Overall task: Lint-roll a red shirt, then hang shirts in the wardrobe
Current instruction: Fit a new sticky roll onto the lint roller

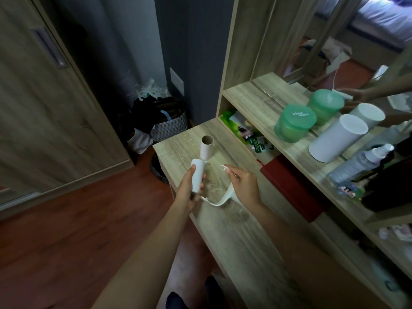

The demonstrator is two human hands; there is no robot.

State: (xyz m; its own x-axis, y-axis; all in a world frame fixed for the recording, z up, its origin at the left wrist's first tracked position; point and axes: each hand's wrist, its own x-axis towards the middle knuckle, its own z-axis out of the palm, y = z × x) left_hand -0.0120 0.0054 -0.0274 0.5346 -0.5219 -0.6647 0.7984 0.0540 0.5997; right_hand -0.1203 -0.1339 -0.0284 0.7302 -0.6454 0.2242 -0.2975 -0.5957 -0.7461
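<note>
Standing beside held roll (198, 177): empty tube (207, 147), green jar (293, 123) behind.

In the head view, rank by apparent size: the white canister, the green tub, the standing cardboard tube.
1. White canister, largest.
2. Green tub, somewhat smaller, though close.
3. Cardboard tube, clearly smallest.
The canister sits nearer the camera than the tub, so their true order is unsure.
</note>
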